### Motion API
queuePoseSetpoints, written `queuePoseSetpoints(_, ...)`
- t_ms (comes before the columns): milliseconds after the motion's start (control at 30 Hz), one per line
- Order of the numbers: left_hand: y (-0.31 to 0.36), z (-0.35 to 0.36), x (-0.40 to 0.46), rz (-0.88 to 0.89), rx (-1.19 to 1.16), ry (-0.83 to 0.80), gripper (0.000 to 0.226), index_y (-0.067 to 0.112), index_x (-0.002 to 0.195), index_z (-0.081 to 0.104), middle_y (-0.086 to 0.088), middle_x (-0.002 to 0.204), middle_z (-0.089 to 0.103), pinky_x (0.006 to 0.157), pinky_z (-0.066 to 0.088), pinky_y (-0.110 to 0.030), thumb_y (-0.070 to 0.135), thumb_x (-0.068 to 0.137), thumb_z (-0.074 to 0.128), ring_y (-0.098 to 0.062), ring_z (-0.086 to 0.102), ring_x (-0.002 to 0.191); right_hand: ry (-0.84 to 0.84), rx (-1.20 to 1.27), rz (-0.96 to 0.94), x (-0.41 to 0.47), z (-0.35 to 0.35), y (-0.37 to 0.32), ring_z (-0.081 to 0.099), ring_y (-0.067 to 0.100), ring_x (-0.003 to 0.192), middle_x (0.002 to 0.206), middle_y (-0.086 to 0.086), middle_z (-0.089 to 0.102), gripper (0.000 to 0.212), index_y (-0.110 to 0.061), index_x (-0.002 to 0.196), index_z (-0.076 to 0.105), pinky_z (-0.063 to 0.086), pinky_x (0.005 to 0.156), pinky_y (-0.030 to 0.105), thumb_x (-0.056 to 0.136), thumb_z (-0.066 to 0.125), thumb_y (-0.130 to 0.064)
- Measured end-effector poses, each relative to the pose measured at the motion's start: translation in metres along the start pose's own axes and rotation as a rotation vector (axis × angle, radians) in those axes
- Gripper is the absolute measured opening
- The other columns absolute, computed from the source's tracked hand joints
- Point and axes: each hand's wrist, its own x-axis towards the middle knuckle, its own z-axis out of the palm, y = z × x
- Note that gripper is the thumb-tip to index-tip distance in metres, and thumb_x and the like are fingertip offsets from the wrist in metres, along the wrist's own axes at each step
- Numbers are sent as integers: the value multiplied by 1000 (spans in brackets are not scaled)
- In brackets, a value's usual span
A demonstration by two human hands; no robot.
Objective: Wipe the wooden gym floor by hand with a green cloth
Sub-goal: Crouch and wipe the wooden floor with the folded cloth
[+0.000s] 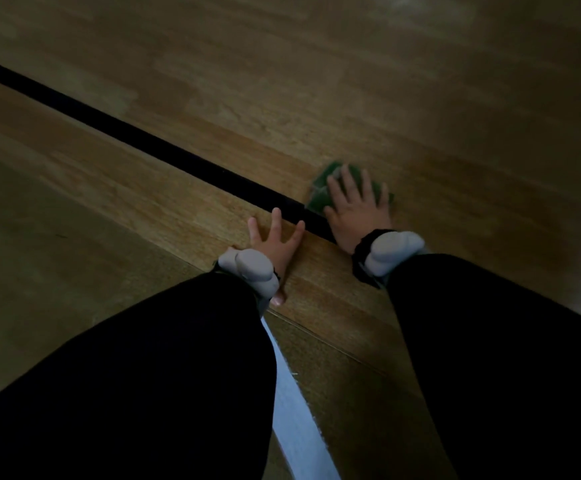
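Observation:
A green cloth [321,191] lies flat on the wooden gym floor [282,81], just right of a black court line. My right hand [355,206] presses down on the cloth with fingers spread, covering most of it. My left hand [275,237] rests flat on the bare floor to the left of the line, fingers apart, holding nothing. Both wrists carry pale grey bands, and black sleeves cover both forearms.
The black line [143,138] runs diagonally from the far left to between my hands. A white painted line [296,420] runs along the floor between my forearms toward the bottom edge. Wooden boards stretch on every side.

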Motion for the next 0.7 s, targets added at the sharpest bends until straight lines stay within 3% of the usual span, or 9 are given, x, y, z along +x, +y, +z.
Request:
queuePoseSetpoints(267, -1, 4, 6, -29, -1, 3, 133, 40, 145, -22, -5, 150, -39, 105, 19, -71, 26, 68, 85, -47, -23, 139, 23, -11, -119, -10, 15, -10, -12, 18, 147, 159, -13, -10, 54, -38, 151, 1, -7, 116, 45, 101, 19, -47)
queuePoseSetpoints(533, -12, 10, 6, 29, 9, 81, 135, 38, 146, -22, -7, 153, -33, 109, 21, -63, 27, 65, 86, -47, -19, 140, 9, 58, 104, -11, 2, 29, -15, 20, 146, 159, -10, -15, 55, -34, 152, -1, -6, 117, 48, 102, 19, -45)
queuePoseSetpoints(700, -10, 11, 7, 4, -10, 113, 141, 24, 145, -28, -6, 155, -28, 111, 22, -59, 26, 64, 87, -46, -16, 141, 4, 17, 86, -22, 5, 18, -15, 23, 146, 159, -7, -15, 57, -32, 152, -2, -6, 117, 50, 102, 21, -45)
